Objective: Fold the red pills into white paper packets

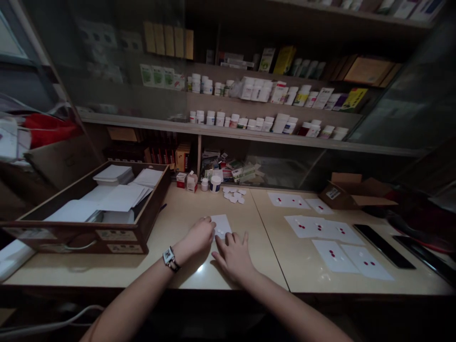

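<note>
A small white sheet of paper (221,221) lies on the table in front of me, with a few white tablets (221,232) on it. My left hand (197,241), wearing a wristwatch (170,259), is closed at the sheet's left edge; its curled fingers hide whatever they may hold. At the sheet's lower edge, my right hand (235,259) rests with its fingers spread, the fingertips close to the tablets. Beyond the sheet is a small pile of white paper pieces (234,194). A white tub with a blue label (215,184) stands behind, beside a smaller white bottle (204,185).
On the left sits a wooden drawer (140,237) holding stacks of white paper. To the right, several paper sheets (329,256) carry red and white tablets, near a dark phone (384,246) and an open cardboard box (356,190). Shelves (235,136) of medicine bottles rise behind.
</note>
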A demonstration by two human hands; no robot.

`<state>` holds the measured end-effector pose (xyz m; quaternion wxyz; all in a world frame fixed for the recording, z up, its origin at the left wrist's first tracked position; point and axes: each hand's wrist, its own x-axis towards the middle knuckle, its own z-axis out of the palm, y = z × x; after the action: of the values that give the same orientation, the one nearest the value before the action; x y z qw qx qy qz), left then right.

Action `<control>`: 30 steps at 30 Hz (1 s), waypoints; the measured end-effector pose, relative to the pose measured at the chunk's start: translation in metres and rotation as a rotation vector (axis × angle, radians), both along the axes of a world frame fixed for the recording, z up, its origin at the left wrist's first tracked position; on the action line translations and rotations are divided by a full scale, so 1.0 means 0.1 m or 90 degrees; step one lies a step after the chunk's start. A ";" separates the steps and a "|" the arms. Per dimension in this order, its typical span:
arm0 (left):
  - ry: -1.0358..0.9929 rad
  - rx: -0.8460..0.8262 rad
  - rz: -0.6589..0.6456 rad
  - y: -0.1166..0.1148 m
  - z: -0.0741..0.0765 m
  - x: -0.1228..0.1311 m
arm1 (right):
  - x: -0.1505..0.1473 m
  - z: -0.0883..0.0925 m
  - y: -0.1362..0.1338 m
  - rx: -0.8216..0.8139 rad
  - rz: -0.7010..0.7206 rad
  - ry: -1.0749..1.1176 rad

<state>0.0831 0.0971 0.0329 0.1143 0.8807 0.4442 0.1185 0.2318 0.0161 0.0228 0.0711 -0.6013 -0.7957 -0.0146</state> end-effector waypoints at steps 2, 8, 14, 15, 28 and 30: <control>0.024 -0.002 0.008 -0.01 0.05 -0.04 | 0.07 0.02 0.04 0.005 0.022 0.020; -0.040 -0.090 -0.003 0.09 0.08 -0.26 | 0.28 0.15 0.27 0.020 0.046 0.095; -0.147 -0.108 0.031 0.19 0.12 -0.43 | 0.28 0.13 0.52 -0.026 0.064 0.153; -0.154 -0.089 0.061 0.20 0.15 -0.46 | 0.25 0.12 0.56 -0.027 0.068 0.156; 0.071 -0.081 0.046 -0.02 0.09 -0.32 | -0.23 0.08 0.92 -0.100 0.117 0.172; 0.063 -0.097 0.025 -0.03 0.08 -0.32 | -0.26 0.05 0.93 -0.099 0.115 0.186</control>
<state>0.0506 0.0945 0.0408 0.1565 0.8654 0.4740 0.0433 0.2059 0.1088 0.0279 0.1400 -0.5265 -0.8267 0.1408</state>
